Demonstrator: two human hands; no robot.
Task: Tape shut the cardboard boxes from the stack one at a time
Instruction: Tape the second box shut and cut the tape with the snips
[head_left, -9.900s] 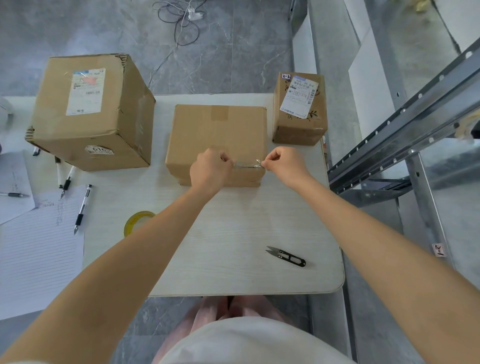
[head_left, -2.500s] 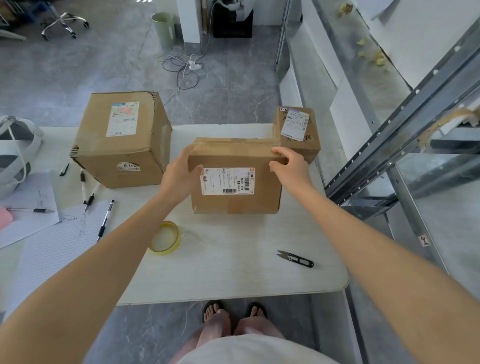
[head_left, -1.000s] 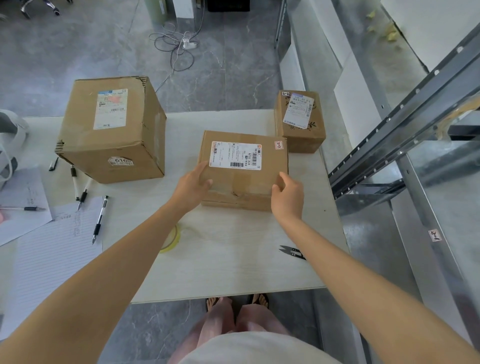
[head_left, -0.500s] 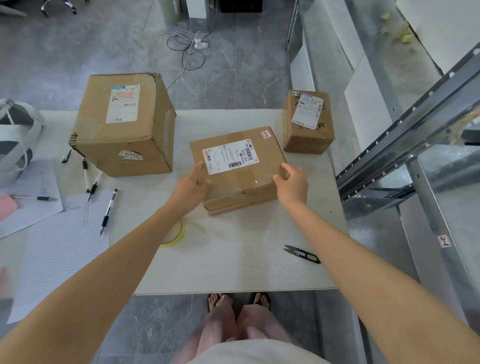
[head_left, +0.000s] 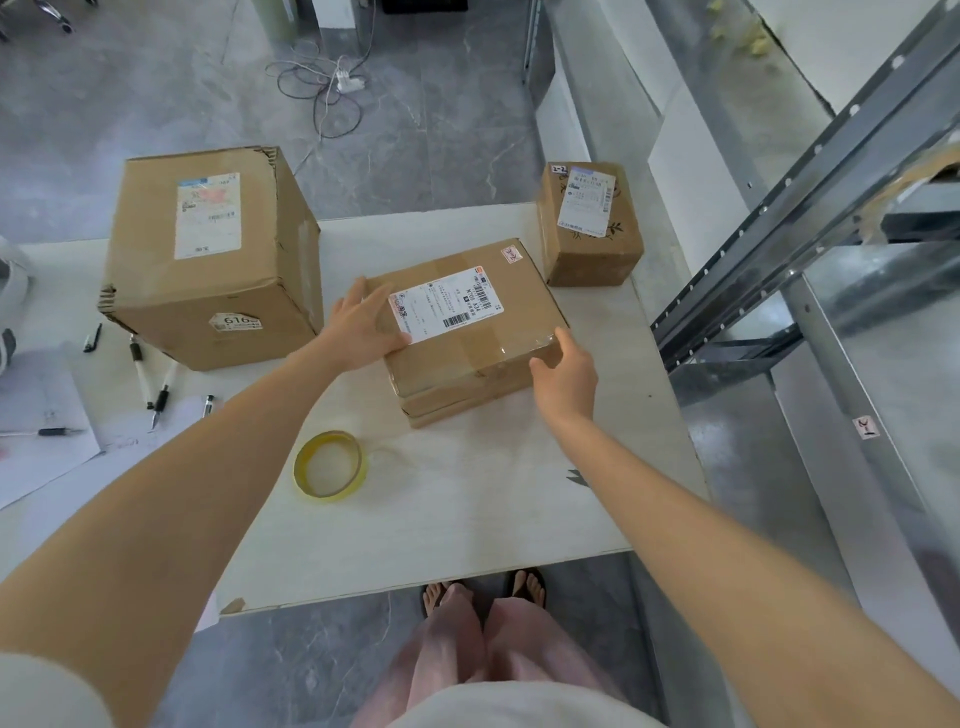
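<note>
Three cardboard boxes stand on the white table (head_left: 467, 525). The labelled flat box (head_left: 483, 358) lies skewed near the middle and serves as the dial's centre. A tall box (head_left: 208, 270) stands at 9 o'clock, just beside it. A small box (head_left: 589, 228) sits at 1 o'clock, on the table's far right corner and close to both edges. A narrow strip of floor separates the right table edge from the grey metal rack (head_left: 779, 234). Bare tabletop runs from the flat box toward 6 o'clock, as far as the near edge.

One yellowish tape roll (head_left: 327, 466) lies flat at 7 o'clock, apart from the box. I count five pens (head_left: 140, 374) scattered at 8 to 9 o'clock, beside sheets of paper (head_left: 41, 415); one pen is partly covered by the left forearm.

Two hands are on the flat box. The left hand (head_left: 363, 327) lies spread and flat on its left top edge, fingers straight. The right hand (head_left: 566, 379) rests against the near right corner with fingers relaxed and lightly bent, pinching nothing.

At 5 o'clock a dark tool (head_left: 577, 478) pokes out from behind the right forearm, too hidden to name. The frame crops the papers and a white object at the left edge.
</note>
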